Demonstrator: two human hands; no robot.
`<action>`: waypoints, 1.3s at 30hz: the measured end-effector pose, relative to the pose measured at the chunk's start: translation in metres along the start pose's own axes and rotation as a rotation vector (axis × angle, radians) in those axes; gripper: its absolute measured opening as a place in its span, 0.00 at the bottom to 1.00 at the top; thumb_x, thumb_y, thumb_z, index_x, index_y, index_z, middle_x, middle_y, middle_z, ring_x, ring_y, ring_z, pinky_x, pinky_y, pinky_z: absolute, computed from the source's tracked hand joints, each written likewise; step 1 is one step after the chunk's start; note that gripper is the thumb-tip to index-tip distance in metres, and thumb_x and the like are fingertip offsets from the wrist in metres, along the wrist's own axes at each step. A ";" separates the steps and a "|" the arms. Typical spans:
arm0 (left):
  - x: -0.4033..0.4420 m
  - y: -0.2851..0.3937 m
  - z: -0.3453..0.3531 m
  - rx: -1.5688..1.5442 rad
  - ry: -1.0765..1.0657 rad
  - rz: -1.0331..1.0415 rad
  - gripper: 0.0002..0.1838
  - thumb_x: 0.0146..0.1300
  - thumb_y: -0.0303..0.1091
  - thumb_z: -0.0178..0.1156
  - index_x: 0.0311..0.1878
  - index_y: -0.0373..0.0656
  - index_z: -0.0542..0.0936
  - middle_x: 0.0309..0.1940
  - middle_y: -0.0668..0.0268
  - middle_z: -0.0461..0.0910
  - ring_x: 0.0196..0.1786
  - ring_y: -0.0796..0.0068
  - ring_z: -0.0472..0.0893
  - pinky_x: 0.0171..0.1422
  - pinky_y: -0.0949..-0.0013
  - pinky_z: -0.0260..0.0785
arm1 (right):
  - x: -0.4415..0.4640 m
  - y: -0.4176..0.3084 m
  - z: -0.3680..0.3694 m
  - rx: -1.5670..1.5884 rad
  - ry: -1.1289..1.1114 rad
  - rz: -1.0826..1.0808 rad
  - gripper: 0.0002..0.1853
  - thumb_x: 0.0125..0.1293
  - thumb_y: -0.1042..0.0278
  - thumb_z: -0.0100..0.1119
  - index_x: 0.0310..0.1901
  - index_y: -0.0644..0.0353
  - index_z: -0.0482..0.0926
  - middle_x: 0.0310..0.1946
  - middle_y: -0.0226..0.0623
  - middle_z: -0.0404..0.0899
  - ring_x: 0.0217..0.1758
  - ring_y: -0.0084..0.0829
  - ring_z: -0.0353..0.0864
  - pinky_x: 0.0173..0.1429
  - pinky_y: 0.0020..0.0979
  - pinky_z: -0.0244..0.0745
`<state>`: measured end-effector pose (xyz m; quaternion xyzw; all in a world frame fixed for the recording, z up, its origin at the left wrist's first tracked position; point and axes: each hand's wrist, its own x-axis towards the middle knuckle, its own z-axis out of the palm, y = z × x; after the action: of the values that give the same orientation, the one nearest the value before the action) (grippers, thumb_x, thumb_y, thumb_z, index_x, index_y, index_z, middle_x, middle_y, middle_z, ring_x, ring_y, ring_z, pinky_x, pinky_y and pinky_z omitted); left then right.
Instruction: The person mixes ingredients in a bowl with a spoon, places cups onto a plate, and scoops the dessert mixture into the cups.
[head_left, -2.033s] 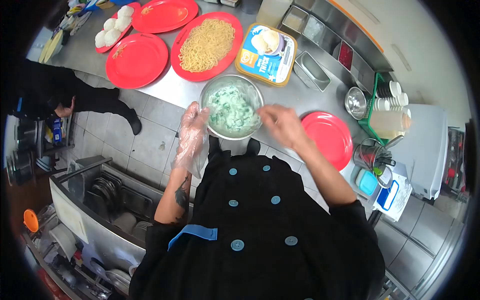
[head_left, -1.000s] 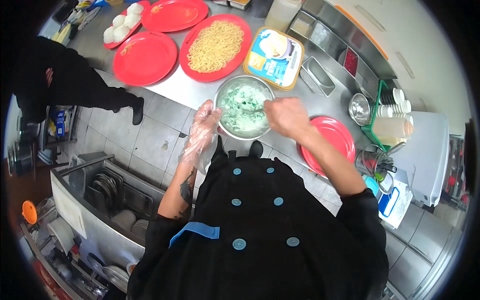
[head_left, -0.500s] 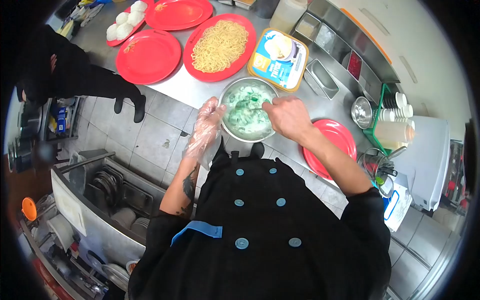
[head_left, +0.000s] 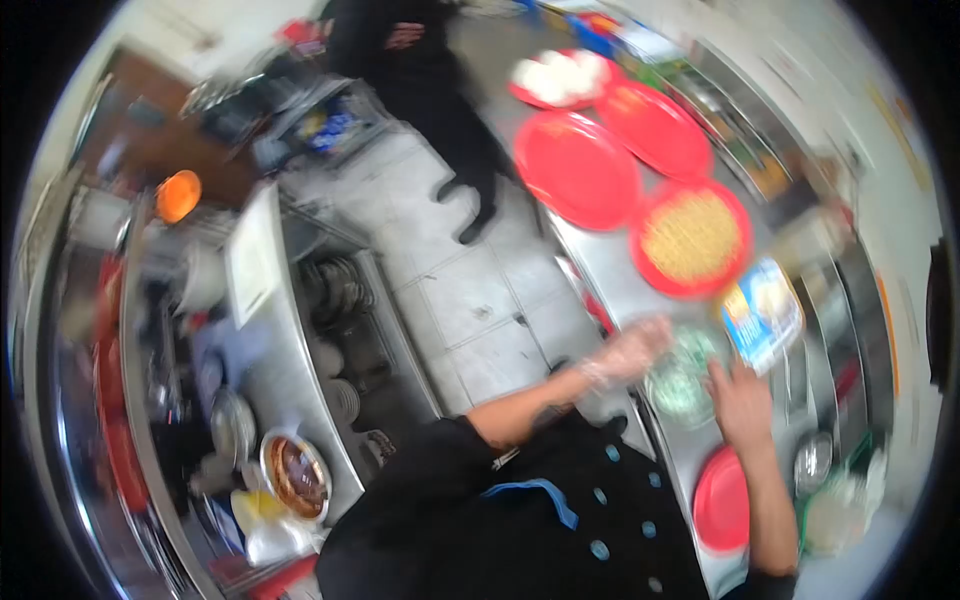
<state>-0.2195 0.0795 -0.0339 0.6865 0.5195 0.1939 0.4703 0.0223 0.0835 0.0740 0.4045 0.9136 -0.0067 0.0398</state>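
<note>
A metal bowl [head_left: 682, 385] with a pale green and white mixture stands at the edge of the steel counter. My left hand [head_left: 635, 350], in a clear plastic glove, is at the bowl's left rim; blur hides how its fingers lie. Over the right side of the bowl is my right hand [head_left: 738, 395], bare and smeared, and whatever it holds cannot be made out. Just beyond the bowl are a red plate of noodles [head_left: 695, 238] and a blue and white tub [head_left: 762, 315]. An empty red plate [head_left: 722, 500] lies nearer to me.
Two red plates, one of them here [head_left: 578, 170], and a plate of white balls [head_left: 562, 78] are farther up the counter. Another person [head_left: 430, 90] in black stands beyond the floor aisle. To the left are a dish-filled sink [head_left: 350, 330] and a bowl of brown sauce [head_left: 297, 477].
The view has swung to the left and blurred, so the counter and bowl now appear farther right. The sauce bowl on the left side has come more fully into view.
</note>
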 end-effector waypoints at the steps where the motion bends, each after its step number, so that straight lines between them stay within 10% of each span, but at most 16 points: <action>1: 0.001 0.003 0.005 -0.188 0.127 0.072 0.14 0.76 0.35 0.50 0.58 0.38 0.72 0.55 0.57 0.73 0.60 0.63 0.71 0.70 0.58 0.63 | 0.000 0.006 -0.003 0.035 -0.019 -0.042 0.15 0.62 0.69 0.61 0.51 0.54 0.82 0.36 0.46 0.75 0.38 0.48 0.80 0.39 0.47 0.75; 2: 0.004 0.004 0.009 -0.364 0.241 0.167 0.11 0.75 0.35 0.54 0.50 0.36 0.75 0.43 0.61 0.76 0.49 0.67 0.75 0.62 0.61 0.68 | 0.005 0.006 -0.005 0.056 0.111 -0.105 0.14 0.59 0.74 0.59 0.47 0.55 0.83 0.33 0.46 0.74 0.36 0.47 0.79 0.38 0.47 0.73; 7: -0.002 0.019 0.000 -0.509 0.245 0.081 0.17 0.72 0.35 0.54 0.56 0.31 0.74 0.48 0.54 0.79 0.52 0.68 0.75 0.62 0.62 0.68 | 0.006 0.041 0.023 -0.049 0.209 0.066 0.18 0.55 0.78 0.58 0.49 0.57 0.82 0.30 0.44 0.72 0.34 0.45 0.77 0.36 0.44 0.73; 11: -0.008 0.011 0.017 -0.590 0.392 0.046 0.15 0.72 0.33 0.53 0.54 0.31 0.74 0.46 0.53 0.80 0.49 0.67 0.75 0.60 0.62 0.69 | -0.019 0.030 0.040 -0.070 -0.149 0.345 0.09 0.62 0.75 0.56 0.44 0.58 0.80 0.27 0.51 0.81 0.35 0.52 0.84 0.39 0.51 0.75; 18: 0.001 -0.034 0.068 -0.649 0.537 0.088 0.08 0.74 0.31 0.55 0.49 0.37 0.76 0.37 0.65 0.74 0.45 0.74 0.74 0.53 0.65 0.71 | -0.032 0.001 0.023 0.393 -0.112 0.295 0.09 0.71 0.70 0.51 0.38 0.63 0.80 0.29 0.60 0.80 0.32 0.61 0.81 0.40 0.57 0.74; 22: -0.004 -0.046 0.053 -0.666 0.365 -0.031 0.16 0.77 0.43 0.55 0.57 0.43 0.74 0.50 0.69 0.74 0.60 0.73 0.73 0.73 0.65 0.61 | -0.015 0.012 0.014 0.073 0.141 0.215 0.16 0.60 0.75 0.53 0.50 0.55 0.82 0.30 0.49 0.83 0.28 0.49 0.84 0.33 0.49 0.78; 24: -0.002 -0.067 0.047 -1.572 0.195 0.010 0.18 0.75 0.41 0.58 0.60 0.40 0.74 0.52 0.68 0.76 0.61 0.75 0.72 0.72 0.65 0.62 | -0.005 0.016 0.015 -0.064 0.050 0.242 0.11 0.62 0.73 0.53 0.46 0.57 0.79 0.28 0.46 0.82 0.27 0.46 0.85 0.31 0.44 0.80; 26: -0.024 0.015 0.016 -0.721 0.537 -0.160 0.07 0.75 0.36 0.56 0.39 0.46 0.74 0.36 0.75 0.68 0.42 0.83 0.68 0.50 0.74 0.66 | -0.008 0.007 0.010 0.002 -0.211 0.355 0.08 0.64 0.71 0.53 0.43 0.61 0.78 0.30 0.52 0.84 0.31 0.49 0.86 0.33 0.47 0.80; 32: -0.027 0.005 0.030 -0.889 0.442 -0.070 0.14 0.76 0.32 0.53 0.30 0.46 0.66 0.27 0.79 0.62 0.32 0.88 0.60 0.33 0.77 0.58 | -0.037 -0.013 0.035 0.771 -0.198 0.334 0.10 0.70 0.65 0.51 0.40 0.63 0.78 0.30 0.58 0.82 0.37 0.60 0.83 0.41 0.55 0.77; 39: -0.031 0.012 0.020 -1.046 0.322 -0.123 0.11 0.75 0.32 0.53 0.32 0.46 0.70 0.26 0.73 0.71 0.26 0.84 0.71 0.27 0.73 0.70 | -0.031 -0.049 -0.018 0.472 -0.198 0.471 0.08 0.69 0.67 0.51 0.41 0.61 0.77 0.27 0.55 0.82 0.33 0.58 0.84 0.39 0.56 0.77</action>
<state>-0.2098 0.0429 -0.0262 0.2914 0.4583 0.5009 0.6739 0.0056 0.0282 0.0938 0.5995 0.7603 -0.2478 0.0342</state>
